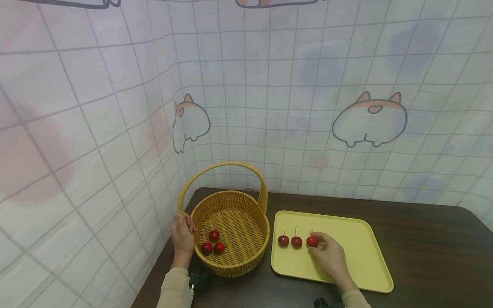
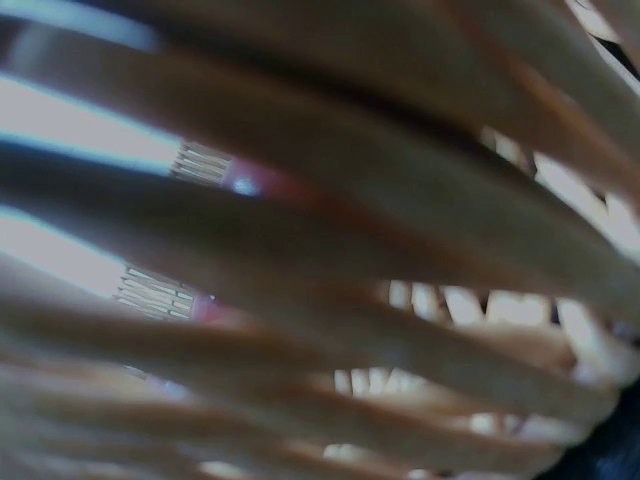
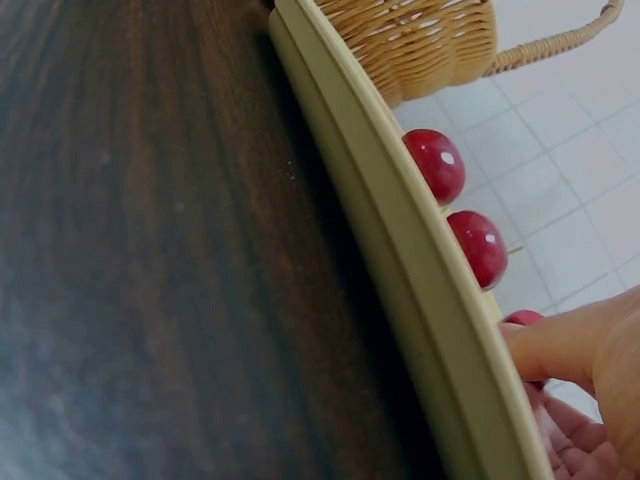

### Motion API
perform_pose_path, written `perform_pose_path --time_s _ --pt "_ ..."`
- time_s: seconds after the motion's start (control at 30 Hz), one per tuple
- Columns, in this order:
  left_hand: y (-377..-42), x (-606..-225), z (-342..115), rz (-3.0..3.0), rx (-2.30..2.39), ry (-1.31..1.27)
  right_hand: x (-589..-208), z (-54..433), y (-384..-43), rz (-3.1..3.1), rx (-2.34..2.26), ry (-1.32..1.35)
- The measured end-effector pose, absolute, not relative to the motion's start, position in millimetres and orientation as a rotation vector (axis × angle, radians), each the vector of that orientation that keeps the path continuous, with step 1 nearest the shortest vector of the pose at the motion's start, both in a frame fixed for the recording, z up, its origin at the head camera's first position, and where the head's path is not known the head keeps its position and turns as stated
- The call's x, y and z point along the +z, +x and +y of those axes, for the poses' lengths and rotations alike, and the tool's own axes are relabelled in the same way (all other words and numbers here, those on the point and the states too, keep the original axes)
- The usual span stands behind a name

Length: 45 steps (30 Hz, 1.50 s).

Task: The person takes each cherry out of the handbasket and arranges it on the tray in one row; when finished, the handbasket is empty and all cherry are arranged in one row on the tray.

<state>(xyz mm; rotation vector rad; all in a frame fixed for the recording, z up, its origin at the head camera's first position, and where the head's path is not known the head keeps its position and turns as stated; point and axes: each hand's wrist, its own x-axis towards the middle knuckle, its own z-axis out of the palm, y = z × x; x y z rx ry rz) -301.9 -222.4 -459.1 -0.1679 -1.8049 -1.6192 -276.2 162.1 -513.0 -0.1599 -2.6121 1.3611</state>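
Note:
On the yellow tray (image 1: 358,252) a row of cherries stands with stems up. The right hand (image 1: 330,256) pinches the rightmost cherry (image 1: 312,241) between thumb and fingers, at the tray. Left of it are a middle cherry (image 1: 296,242) and a left cherry (image 1: 283,241). The left hand (image 1: 182,237) grips the left side of the round wicker basket (image 1: 246,261), where the handle (image 1: 231,164) meets the rim. Inside the basket lie three cherries (image 1: 214,235). Blurred basket weave (image 2: 300,240) fills the left wrist view, so the left fingers are hidden there.
The dark wooden table (image 1: 431,248) carries the basket and the tray side by side, with a narrow gap between them. A gridded cloth (image 1: 292,107) with cartoon animals hangs behind and on the left, close to the table edge.

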Motion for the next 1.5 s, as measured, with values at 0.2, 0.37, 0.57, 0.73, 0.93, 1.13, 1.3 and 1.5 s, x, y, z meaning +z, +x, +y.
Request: perform_pose_path --time_s 0.2,0.37,0.57,0.73,0.93,1.13,1.3,1.5 --pt "-301 -458 -222 -1.802 -1.637 -0.159 -513 161 -276 -2.642 1.332 -0.129" --pt "-300 -457 -222 -1.807 -1.631 -0.166 -512 160 -276 -2.646 1.309 -0.124" --pt "-301 -457 -222 -1.796 -1.628 -0.17 -509 159 -275 -2.656 1.31 -0.124" --pt "-301 -458 -223 -1.797 -1.623 -0.155 -508 161 -276 -2.654 1.365 -0.129" --pt "-302 -458 -222 -1.797 -1.605 -0.16 -505 166 -276 -2.631 1.477 -0.136" --pt "-301 -455 -219 -1.793 -1.594 -0.161 -496 168 -275 -2.57 1.569 -0.154" --pt "-300 -453 -219 -1.8 -1.597 -0.149 -483 155 -271 -2.462 1.675 -0.121" --pt "-296 -455 -222 -1.816 -1.592 -0.112 -473 118 -261 -2.342 1.78 0.044"
